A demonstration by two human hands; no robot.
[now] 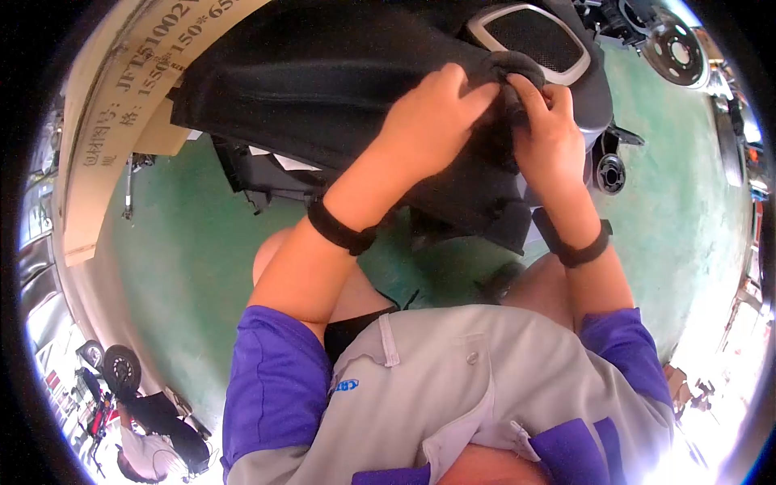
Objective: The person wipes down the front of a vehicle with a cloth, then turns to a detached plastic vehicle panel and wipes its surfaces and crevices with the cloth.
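Two hands, the left [428,121] and the right [554,137], touch the black cloth [323,97] at its bunched edge, near the mesh [533,39]. Right thumb and finger pinch a fold. Left fingers curl over the cloth, thumb a bit apart; their tips are hidden, so I cannot tell if they grip. The cloth lies above the green floor [186,259].

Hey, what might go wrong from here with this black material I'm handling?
The left hand and right hand are at a bunched part of the black material, so it might crease there. Both also work close to the mesh panel with the pale rim, so a slip could knock or scuff it.
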